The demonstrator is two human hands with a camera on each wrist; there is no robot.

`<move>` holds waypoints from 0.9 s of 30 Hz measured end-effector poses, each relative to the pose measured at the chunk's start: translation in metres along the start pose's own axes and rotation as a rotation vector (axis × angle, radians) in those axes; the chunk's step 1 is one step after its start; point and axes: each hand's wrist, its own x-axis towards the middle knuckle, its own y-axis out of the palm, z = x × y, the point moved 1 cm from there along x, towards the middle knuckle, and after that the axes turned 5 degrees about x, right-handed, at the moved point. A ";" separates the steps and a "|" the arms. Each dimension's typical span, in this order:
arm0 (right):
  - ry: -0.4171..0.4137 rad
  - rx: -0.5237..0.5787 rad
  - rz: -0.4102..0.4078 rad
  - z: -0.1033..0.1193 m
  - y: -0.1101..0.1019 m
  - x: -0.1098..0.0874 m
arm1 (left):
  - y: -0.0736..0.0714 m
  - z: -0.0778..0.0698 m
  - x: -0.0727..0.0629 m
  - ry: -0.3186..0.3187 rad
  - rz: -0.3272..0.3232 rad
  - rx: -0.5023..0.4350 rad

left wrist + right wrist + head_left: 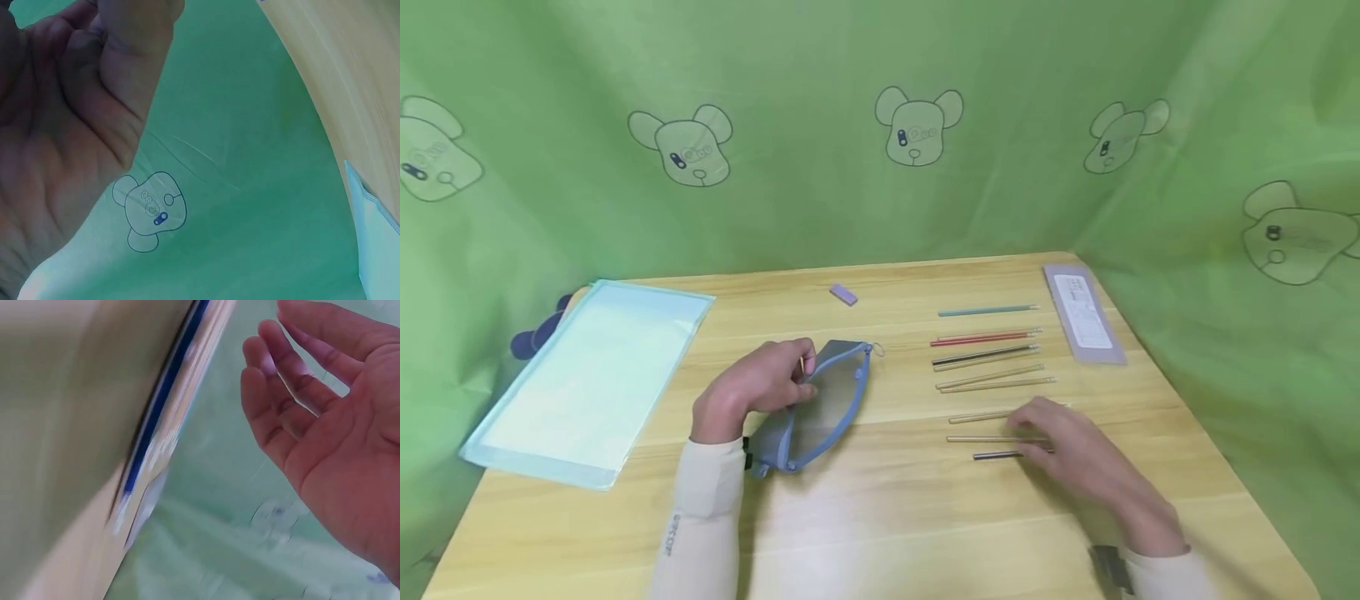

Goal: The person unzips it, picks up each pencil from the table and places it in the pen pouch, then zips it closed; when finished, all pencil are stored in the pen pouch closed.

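A grey zip pencil case (835, 400) with blue edging lies gaping on the table. My left hand (760, 379) grips its near-left edge, the thumb at the opening; in the left wrist view the left hand (69, 125) shows its palm and curled fingers, the case out of sight. Over the nearest pencils on the right hovers my right hand (1078, 458). Beneath its fingers lie a dark pencil (992, 456) and a plain wood pencil (973, 439). In the right wrist view the right hand (337, 419) has loosely bent fingers with nothing in them.
Farther back lie more pencils: wood ones (992, 384), a black one (981, 357), red ones (977, 339) and a teal one (985, 311). A purple eraser (843, 294), a labelled lilac packet (1084, 315) and a pale blue zip folder (587, 375) lie around them. Green cloth (820, 200) hangs behind.
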 end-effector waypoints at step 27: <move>0.018 -0.104 0.109 -0.028 0.003 -0.009 | -0.004 0.002 -0.006 -0.016 0.017 -0.052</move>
